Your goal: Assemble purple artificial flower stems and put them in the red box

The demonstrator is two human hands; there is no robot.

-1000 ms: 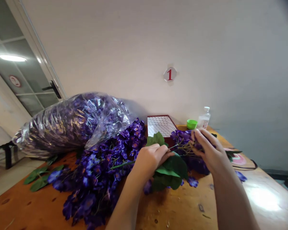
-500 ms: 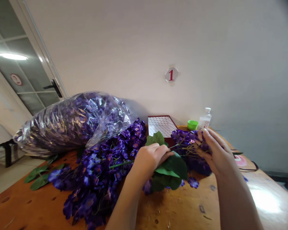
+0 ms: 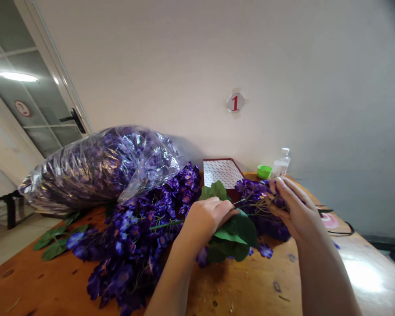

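Note:
My left hand (image 3: pixel 213 216) is closed around the stem of an artificial flower spray, just above its broad green leaves (image 3: pixel 237 235). The green stem (image 3: pixel 166 226) sticks out to the left of this hand. My right hand (image 3: pixel 294 206) has its fingers closed on the purple blossoms (image 3: pixel 252 189) at the spray's right end; the fingertips are partly hidden among petals. Thin branching stems run between the two hands. Left of my forearm lies a heap of purple artificial flowers (image 3: pixel 128 245).
A clear plastic bag (image 3: pixel 95 169) full of purple flowers lies at the back left. Against the wall stand a dark red box (image 3: pixel 222 173) with a patterned white inside, a green cup (image 3: pixel 263 171) and a clear bottle (image 3: pixel 281 163). Leaves (image 3: pixel 54 241) lie on the wooden table (image 3: pixel 46 285).
Very little differs. My right hand's fingers have shifted slightly on the blossoms, while my left hand keeps its hold on the stem.

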